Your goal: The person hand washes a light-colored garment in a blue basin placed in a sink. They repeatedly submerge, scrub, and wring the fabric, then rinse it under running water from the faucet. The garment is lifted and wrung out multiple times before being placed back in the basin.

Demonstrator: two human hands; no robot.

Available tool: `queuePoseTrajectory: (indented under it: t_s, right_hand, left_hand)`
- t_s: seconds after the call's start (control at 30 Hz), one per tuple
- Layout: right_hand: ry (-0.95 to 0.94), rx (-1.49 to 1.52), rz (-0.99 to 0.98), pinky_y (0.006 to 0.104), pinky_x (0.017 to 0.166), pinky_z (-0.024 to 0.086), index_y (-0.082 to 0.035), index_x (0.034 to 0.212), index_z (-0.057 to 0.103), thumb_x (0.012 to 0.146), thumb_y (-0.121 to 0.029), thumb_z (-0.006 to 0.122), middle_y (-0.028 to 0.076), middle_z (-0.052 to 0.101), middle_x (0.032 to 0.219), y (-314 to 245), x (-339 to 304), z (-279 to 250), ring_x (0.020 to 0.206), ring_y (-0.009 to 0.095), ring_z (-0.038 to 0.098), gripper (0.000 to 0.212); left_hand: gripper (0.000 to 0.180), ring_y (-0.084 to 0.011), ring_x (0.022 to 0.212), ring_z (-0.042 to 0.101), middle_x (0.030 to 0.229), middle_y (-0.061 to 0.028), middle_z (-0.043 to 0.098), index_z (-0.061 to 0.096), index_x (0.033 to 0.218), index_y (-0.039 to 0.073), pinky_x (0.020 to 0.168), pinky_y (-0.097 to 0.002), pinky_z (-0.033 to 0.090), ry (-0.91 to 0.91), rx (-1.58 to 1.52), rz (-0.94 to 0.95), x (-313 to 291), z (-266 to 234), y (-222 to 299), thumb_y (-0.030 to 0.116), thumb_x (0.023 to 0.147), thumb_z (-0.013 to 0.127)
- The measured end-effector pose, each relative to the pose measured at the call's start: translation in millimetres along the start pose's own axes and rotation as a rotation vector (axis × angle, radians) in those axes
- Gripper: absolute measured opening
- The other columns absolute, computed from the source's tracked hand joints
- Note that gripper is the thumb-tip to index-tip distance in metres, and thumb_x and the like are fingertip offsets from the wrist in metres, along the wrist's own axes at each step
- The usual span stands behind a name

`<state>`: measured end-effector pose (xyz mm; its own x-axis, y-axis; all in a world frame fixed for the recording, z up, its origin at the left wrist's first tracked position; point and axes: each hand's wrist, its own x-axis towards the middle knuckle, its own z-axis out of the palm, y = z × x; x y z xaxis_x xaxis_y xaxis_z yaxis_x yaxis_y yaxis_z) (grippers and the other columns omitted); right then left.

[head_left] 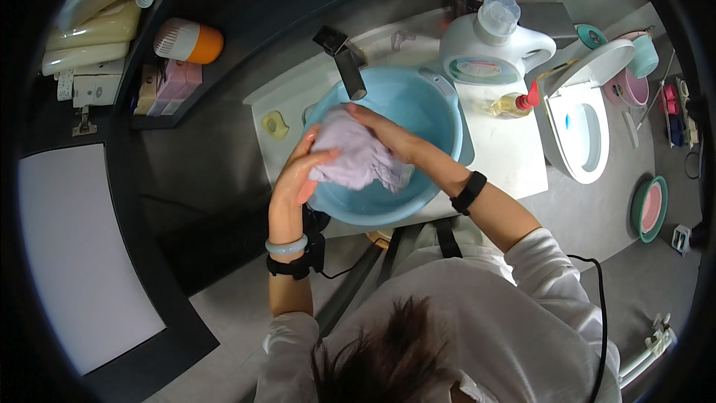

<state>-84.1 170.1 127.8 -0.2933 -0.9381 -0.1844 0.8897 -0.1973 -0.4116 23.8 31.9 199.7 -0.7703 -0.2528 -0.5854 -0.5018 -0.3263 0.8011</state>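
A wet-looking, bunched pale lilac cloth [353, 153] is held over the left part of a light blue basin [453, 116] with water in it. My left hand [300, 168] grips the cloth's left side, thumb lying across its front. From the upper right, my right hand [382, 133] reaches over and closes on its top; some of those fingers are hidden. A loose fold of the cloth hangs low toward the water. Just above my right hand, the black faucet [348, 71] points down over the basin's rim.
On the white counter [514, 149] stand a large white detergent jug [485, 52] and a pump bottle with a red top [514, 104]. A yellowish soap dish [275, 125] lies left of the basin. To the right is a toilet [582, 130] with its lid raised.
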Motion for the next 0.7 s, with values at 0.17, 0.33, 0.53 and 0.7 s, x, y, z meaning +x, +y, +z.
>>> queuePoseTrajectory:
  t_s: [0.17,0.33,0.53,0.7]
  right_hand:
    - [0.386,-0.815,-0.434,0.033,0.077,0.045,-0.003,0.112,0.05,0.076,-0.027,0.066,0.015,0.055,0.102,41,1,24,0.092,0.025,0.057,0.045]
    - [0.474,-1.288,-0.564,0.0411,0.061,0.047,-0.012,0.1,0.057,0.065,-0.024,0.069,0.017,0.054,0.085,75,-15,44,0.076,0.036,0.058,0.038]
    - [0.523,-1.494,-0.649,0.0408,0.051,0.047,-0.007,0.087,0.057,0.065,-0.025,0.067,0.017,0.059,0.074,77,-8,36,0.062,0.034,0.059,0.03]
    - [0.517,-1.54,-0.619,0.0412,0.053,0.048,-0.004,0.083,0.059,0.067,-0.032,0.062,0.018,0.059,0.066,72,-3,17,0.061,0.034,0.059,0.032]
  left_hand:
    - [0.056,-0.0288,0.109,0.048,0.12,-0.0163,0.048,0.04,0.124,0.004,0.092,-0.0411,0.039,0.02,-0.613,0.052,26,-12,-32,0.047,0.088,0.044]
    - [0.054,-0.0297,0.103,0.051,0.113,-0.0181,0.052,0.043,0.122,0.008,0.089,-0.0428,0.042,-0.217,-0.7,-0.153,58,-22,-61,0.049,0.087,0.044]
    - [0.042,-0.0193,0.083,0.061,0.1,-0.0106,0.06,0.053,0.107,0.003,0.071,-0.0323,0.051,-0.681,-0.833,-0.255,94,-24,-84,0.04,0.088,0.049]
    - [0.041,-0.019,0.085,0.06,0.1,-0.0098,0.06,0.053,0.108,0.002,0.075,-0.0316,0.05,-0.552,-0.732,-0.217,98,-16,-96,0.038,0.088,0.05]
